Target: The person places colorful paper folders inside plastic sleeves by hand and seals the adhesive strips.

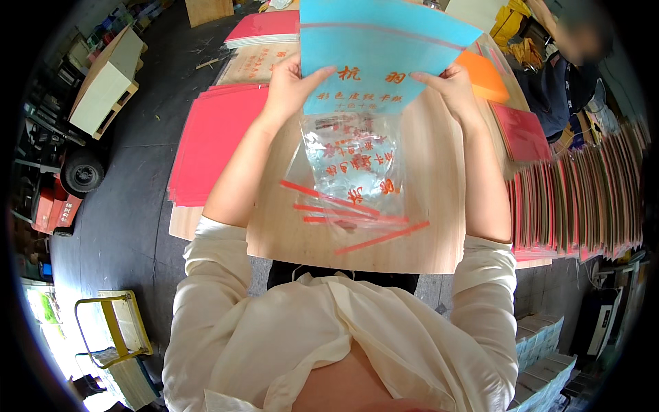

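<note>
My left hand (292, 89) and my right hand (452, 89) grip a blue card pack (391, 51) by its two sides, thumbs on its face. It looks sleeved in clear plastic, with reddish printing and a reddish strip across its upper part. The pack is raised and tilted over the table. Just below it, on the wood, lie several clear plastic bags (353, 154) with the same printing. Their red strips (383, 238) fan out toward my body. My fingers behind the pack are mostly hidden.
A stack of red card (220, 144) lies left on the wooden table (436, 178). Orange sheets (484, 77) and a long row of filled packs (576, 199) stand right. Another person (566, 75) is at the far right. A yellow-framed trolley (113, 326) stands on the floor at left.
</note>
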Motion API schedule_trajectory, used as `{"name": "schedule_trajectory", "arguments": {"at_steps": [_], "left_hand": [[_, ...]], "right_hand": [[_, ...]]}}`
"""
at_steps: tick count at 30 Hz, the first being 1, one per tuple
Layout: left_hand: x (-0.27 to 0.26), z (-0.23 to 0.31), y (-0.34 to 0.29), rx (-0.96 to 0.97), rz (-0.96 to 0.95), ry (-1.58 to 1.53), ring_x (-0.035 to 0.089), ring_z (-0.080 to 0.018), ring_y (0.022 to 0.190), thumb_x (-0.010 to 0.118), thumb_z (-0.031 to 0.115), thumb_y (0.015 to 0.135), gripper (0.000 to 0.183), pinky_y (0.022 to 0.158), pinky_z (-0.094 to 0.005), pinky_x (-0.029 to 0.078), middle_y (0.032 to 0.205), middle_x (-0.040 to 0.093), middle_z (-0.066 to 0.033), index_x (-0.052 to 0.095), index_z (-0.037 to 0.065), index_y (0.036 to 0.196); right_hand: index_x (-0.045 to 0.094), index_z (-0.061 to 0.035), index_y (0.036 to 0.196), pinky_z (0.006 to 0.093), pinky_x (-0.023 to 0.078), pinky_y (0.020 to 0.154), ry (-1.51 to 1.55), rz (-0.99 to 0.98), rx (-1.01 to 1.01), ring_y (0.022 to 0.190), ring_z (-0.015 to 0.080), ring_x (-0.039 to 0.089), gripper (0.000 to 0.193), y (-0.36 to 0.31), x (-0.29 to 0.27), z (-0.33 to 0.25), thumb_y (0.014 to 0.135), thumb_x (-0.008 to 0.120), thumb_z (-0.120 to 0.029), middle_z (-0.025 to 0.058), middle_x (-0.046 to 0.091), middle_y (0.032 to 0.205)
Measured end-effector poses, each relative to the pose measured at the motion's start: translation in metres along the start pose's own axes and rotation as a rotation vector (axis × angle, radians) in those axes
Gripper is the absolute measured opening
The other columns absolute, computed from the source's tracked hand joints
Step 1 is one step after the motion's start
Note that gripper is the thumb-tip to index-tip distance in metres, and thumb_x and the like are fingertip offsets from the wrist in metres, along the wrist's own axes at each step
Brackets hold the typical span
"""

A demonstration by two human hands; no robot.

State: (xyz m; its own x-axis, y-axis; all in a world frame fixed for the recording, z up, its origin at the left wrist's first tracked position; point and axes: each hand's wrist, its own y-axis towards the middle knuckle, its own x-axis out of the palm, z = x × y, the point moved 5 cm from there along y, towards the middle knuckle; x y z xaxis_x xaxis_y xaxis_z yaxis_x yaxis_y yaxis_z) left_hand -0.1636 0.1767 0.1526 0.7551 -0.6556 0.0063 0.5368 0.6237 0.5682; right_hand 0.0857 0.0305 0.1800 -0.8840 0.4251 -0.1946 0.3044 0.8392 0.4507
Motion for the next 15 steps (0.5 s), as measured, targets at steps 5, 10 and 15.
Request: {"name": "schedule_trajectory", "arguments": {"at_steps": [5,10,15], "left_hand": [[-0.011,0.031,0.017,0.0,-0.011,-0.061,0.067,-0.0086,0.086,0.069,0.004,0.089,0.02,0.076,-0.0248,0.056,0.098,0.073,-0.0058,0.068,0.001,0.109],[-0.016,0.033,0.022,0.024,-0.002,-0.086,0.068,-0.0092,0.083,0.07,0.004,0.089,0.018,0.075,-0.025,0.057,0.095,0.073,-0.0053,0.068,0.0,0.107],[-0.027,0.033,-0.005,-0.023,0.08,0.043,0.062,-0.0119,0.106,0.07,0.0,0.087,0.031,0.091,-0.0279,0.049,0.116,0.066,-0.0076,0.063,0.002,0.117]], "right_hand": [[0.071,-0.0018,0.102,0.0261,0.05,0.081,-0.045,-0.047,-0.041,0.087,0.0098,0.065,0.021,0.016,0.004,-0.042,0.082,0.075,-0.002,0.0044,0.072,0.097],[0.072,-0.0022,0.1,0.0248,0.05,0.078,-0.117,0.005,-0.031,0.086,0.0088,0.065,0.019,0.017,0.008,-0.055,0.081,0.077,-0.004,0.0024,0.072,0.094],[0.074,0.0013,0.097,0.0286,0.053,0.08,-0.403,0.038,-0.251,0.091,0.0143,0.066,0.017,-0.015,0.018,-0.061,0.081,0.074,-0.005,0.0085,0.072,0.099]]}}
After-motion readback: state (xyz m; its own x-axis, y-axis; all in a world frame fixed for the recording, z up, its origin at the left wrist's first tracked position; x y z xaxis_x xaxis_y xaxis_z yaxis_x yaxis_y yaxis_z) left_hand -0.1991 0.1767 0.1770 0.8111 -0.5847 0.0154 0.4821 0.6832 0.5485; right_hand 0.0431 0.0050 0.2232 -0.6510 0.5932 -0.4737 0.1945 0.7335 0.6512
